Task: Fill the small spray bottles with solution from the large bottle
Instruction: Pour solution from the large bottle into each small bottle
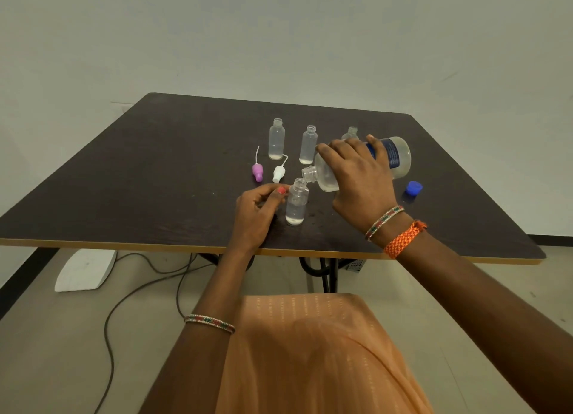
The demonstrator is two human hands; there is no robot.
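Blue-labelled large bottle (pixel 389 158), print unreadable.

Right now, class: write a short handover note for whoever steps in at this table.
Right hand grips the large bottle, tipped with its mouth over the near small bottle.
Left hand steadies that bottle with thumb and fingers.
Two more small bottles stand behind, each with only a little liquid; a third is partly hidden.
Pink cap, white cap and blue lid lie loose.
Left: fill all, recap.
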